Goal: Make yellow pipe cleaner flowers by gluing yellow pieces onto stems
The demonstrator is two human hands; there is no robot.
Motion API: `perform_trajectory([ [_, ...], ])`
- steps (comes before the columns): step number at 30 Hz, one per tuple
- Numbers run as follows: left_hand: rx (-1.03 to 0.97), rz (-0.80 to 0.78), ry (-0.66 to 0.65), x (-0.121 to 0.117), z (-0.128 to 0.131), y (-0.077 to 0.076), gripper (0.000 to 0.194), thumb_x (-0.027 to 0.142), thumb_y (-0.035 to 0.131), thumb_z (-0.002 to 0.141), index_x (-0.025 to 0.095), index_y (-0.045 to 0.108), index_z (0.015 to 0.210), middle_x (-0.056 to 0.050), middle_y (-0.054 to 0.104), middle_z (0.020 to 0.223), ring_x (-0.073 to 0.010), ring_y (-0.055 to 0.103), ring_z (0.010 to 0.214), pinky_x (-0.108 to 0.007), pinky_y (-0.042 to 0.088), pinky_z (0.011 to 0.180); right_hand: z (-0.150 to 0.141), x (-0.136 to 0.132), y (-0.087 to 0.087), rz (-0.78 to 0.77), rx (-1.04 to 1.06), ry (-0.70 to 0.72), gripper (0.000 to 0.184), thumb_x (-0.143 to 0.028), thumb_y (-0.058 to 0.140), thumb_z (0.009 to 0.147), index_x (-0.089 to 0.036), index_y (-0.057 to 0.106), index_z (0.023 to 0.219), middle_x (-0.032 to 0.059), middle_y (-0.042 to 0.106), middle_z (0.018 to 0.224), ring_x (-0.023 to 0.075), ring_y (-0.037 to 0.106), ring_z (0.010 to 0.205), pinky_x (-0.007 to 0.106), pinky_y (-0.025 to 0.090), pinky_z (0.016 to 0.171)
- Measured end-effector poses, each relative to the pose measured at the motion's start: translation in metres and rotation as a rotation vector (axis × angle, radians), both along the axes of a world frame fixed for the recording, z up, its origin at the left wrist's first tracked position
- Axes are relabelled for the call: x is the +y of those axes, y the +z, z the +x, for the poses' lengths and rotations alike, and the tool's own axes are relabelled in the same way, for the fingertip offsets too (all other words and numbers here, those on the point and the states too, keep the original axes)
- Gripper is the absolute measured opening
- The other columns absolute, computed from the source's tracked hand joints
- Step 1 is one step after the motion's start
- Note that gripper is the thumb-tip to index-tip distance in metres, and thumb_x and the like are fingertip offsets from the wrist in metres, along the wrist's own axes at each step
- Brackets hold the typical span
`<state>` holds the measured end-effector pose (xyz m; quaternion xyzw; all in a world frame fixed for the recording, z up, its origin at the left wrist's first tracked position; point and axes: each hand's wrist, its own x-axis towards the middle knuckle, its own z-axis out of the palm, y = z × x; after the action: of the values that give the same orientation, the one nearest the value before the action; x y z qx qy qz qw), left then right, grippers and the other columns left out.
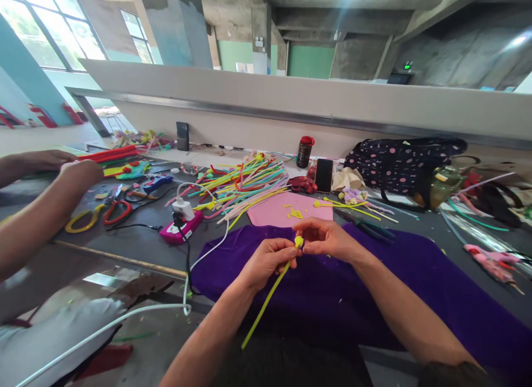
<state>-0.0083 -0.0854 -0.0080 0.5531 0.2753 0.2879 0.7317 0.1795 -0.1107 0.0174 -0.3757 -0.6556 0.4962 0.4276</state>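
Note:
My left hand [272, 258] pinches a yellow-green pipe cleaner [268, 304] just below its top, and the long stem slants down to the left. A small bright yellow fuzzy bud [298, 241] sits at the upper end. Around that bud curl the thumb and fingers of my right hand [326, 240]; its exact contact is partly hidden. Under both hands lies a dark purple cloth [236, 251]. Beyond them, a pink sheet [270, 209] carries small yellow scraps [296, 213]. Yellow bud-tipped stems [349, 205] lie to its right.
Many colored pipe cleaners [245, 179] are heaped at center. A magenta power strip [182, 229] with a white cable stands left, near scissors [116, 209]. At the back are a bottle [305, 152], a phone [323, 175] and a patterned bag [394, 168]. Another person's hands [78, 173] hold red stems.

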Motion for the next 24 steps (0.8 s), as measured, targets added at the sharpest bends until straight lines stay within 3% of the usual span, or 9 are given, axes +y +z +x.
perform_trajectory([
  [9, -0.028, -0.136, -0.068, -0.008, 0.005, -0.006, 0.021, 0.034, 0.06, 0.072, 0.012, 0.061, 0.07, 0.002, 0.053, 0.049, -0.0018, 0.032, 0.033, -0.017, 0.016, 0.033, 0.002, -0.004, -0.003, -0.002, -0.045, 0.034, 0.034, -0.02, 0.066, 0.068, -0.017, 0.059, 0.101, -0.0001, 0.06, 0.078, 0.0109, 0.055, 0.067, 0.021, 0.041, 0.058],
  [24, 0.015, -0.067, -0.056, -0.012, 0.007, -0.011, 0.023, 0.035, 0.061, 0.071, 0.012, 0.063, 0.072, 0.001, 0.053, 0.049, -0.0024, 0.032, 0.034, -0.018, 0.016, 0.034, -0.005, -0.01, 0.003, 0.016, -0.203, 0.046, 0.012, -0.014, 0.055, 0.069, -0.016, 0.061, 0.08, -0.0015, 0.06, 0.064, 0.0104, 0.053, 0.055, 0.019, 0.037, 0.048],
])
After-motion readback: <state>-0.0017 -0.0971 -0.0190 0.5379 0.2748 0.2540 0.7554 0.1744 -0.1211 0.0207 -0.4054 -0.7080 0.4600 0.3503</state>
